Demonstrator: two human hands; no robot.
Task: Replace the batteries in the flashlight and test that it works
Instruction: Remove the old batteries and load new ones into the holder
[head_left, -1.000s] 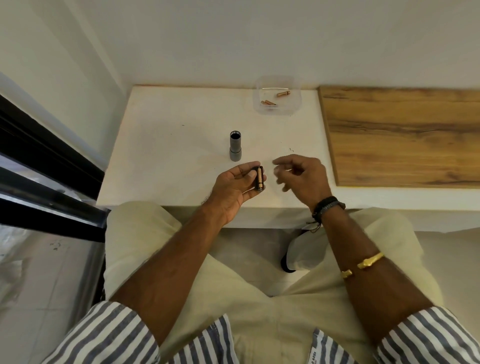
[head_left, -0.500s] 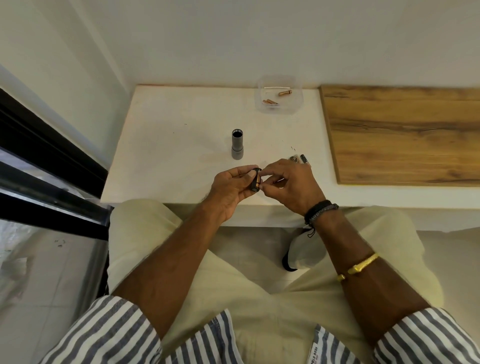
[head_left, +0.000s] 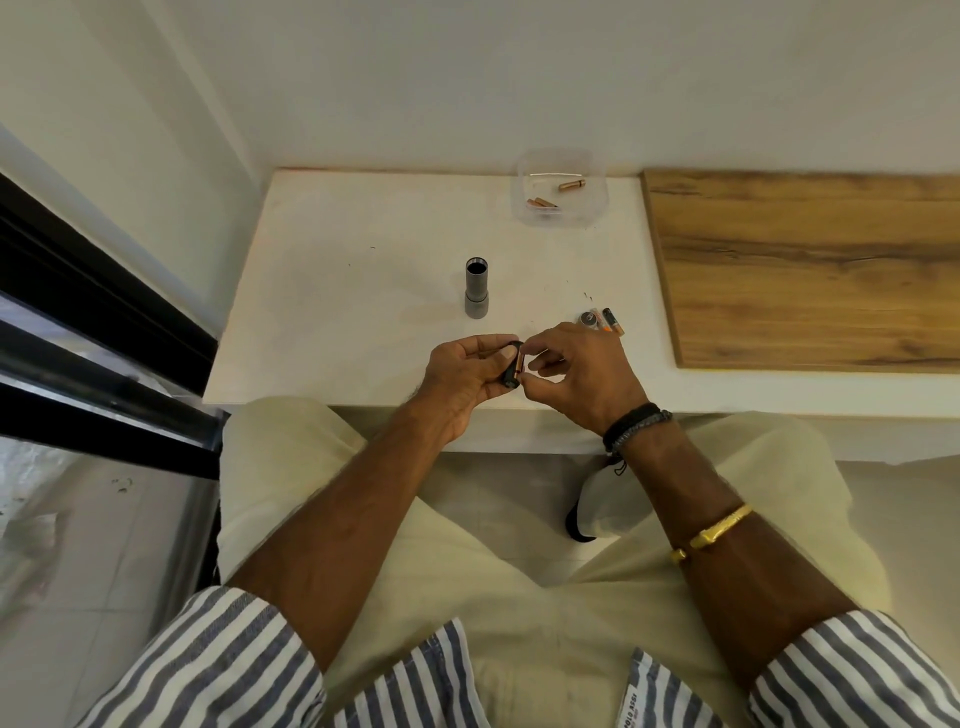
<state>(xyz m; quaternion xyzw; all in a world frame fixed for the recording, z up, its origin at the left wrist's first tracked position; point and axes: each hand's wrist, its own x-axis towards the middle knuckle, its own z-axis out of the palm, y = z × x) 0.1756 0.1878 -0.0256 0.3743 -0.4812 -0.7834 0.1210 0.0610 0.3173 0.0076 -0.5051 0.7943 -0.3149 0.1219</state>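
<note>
The grey flashlight body (head_left: 476, 288) stands upright on the white table (head_left: 363, 312), its open end up. My left hand (head_left: 467, 379) holds a small black battery holder (head_left: 511, 370) with a copper-coloured battery in it, just above the table's front edge. My right hand (head_left: 576, 376) pinches at the holder's right side with thumb and forefinger. Just beyond my right hand lie the flashlight's cap (head_left: 588, 318) and two black-and-orange batteries (head_left: 612, 323). What my right fingertips grip is hidden.
A clear plastic tub (head_left: 562, 188) with several copper-coloured batteries sits at the table's back edge. A wooden board (head_left: 805, 270) covers the right part of the surface. A black-framed glass door (head_left: 93, 332) runs along the left. My knees are under the front edge.
My right hand has come in from the right and closed its fingertips on the battery holder in my left hand. The cap and loose batteries behind it are now uncovered.
</note>
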